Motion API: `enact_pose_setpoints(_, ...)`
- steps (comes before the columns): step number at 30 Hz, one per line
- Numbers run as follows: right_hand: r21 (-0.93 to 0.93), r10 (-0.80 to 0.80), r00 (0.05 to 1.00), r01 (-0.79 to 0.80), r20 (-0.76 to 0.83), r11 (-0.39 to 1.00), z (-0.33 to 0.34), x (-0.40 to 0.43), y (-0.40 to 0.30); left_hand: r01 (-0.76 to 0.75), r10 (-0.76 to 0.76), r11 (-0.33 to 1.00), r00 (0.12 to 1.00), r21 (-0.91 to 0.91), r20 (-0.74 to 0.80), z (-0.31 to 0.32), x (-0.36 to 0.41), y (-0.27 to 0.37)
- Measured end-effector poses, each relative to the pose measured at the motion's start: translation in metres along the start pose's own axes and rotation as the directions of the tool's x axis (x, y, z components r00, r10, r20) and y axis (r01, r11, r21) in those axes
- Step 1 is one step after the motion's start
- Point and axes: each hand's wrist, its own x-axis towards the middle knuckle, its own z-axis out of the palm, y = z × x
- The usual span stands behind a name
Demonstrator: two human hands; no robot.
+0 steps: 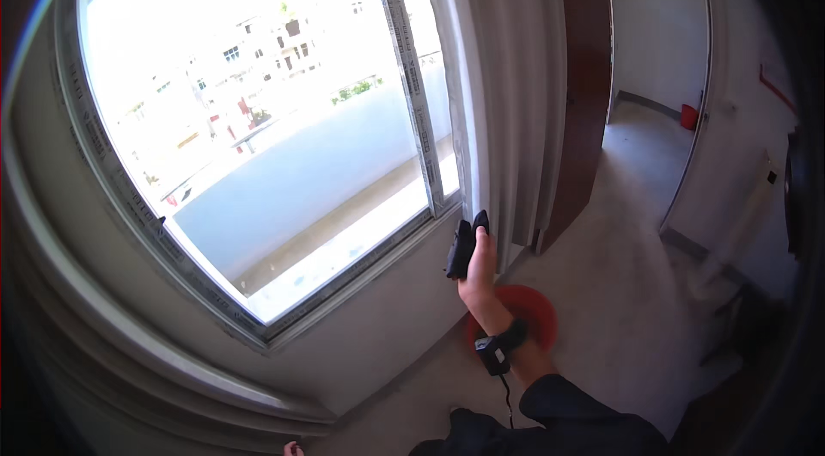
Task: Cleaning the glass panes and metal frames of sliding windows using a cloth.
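Observation:
My right hand (478,262) is raised in front of the wall beside the window's lower right corner. It grips a small black object (459,251) whose exact kind I cannot make out. Just beyond the fingers hangs a pale pleated curtain (515,95). A black strap with a small boxed device (493,354) and a cable sits on my right wrist. Only a few fingertips of my left hand (293,449) show at the bottom edge, near the foot of the left curtain (258,385); whether they hold anything is hidden.
A large window (303,153) has a frame (406,63) covered in printed film. Under my right forearm a red basin (546,314) stands on the concrete floor (612,301). A brown door (583,82) stands by a doorway, with a red bucket (689,117) beyond. Dark furniture (751,327) is at right.

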Motion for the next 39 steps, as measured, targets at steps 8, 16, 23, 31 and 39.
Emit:
enact_pose_setpoints(8,-0.184,-0.379,0.917,0.397,0.126,0.899,0.172,0.053,0.088,-0.136,0.361,0.910,0.726,0.392,-0.585,-0.074,0.161,0.138)
enact_pose_setpoints(16,-0.267,-0.885,0.374,0.915,0.277,0.303,0.280,0.118,0.087,-0.263,0.756,0.650,0.313,0.713,-0.575,-0.058,0.265,0.223)
enact_pose_setpoints(23,-0.262,-0.846,0.141,0.965,0.514,0.001,0.284,0.176,0.086,-0.712,0.746,0.659,0.659,0.242,-0.092,0.017,0.269,0.296)
enact_pose_setpoints(31,-0.553,-0.819,0.171,0.808,0.548,-0.202,0.152,0.270,0.126,0.031,0.356,0.926,0.255,-0.375,0.899,0.235,0.332,0.351)
enact_pose_setpoints(39,-0.636,-0.511,0.503,0.763,0.697,-0.116,0.020,0.254,0.198,0.377,0.285,0.919,-0.431,-0.116,0.856,0.370,0.299,0.386)
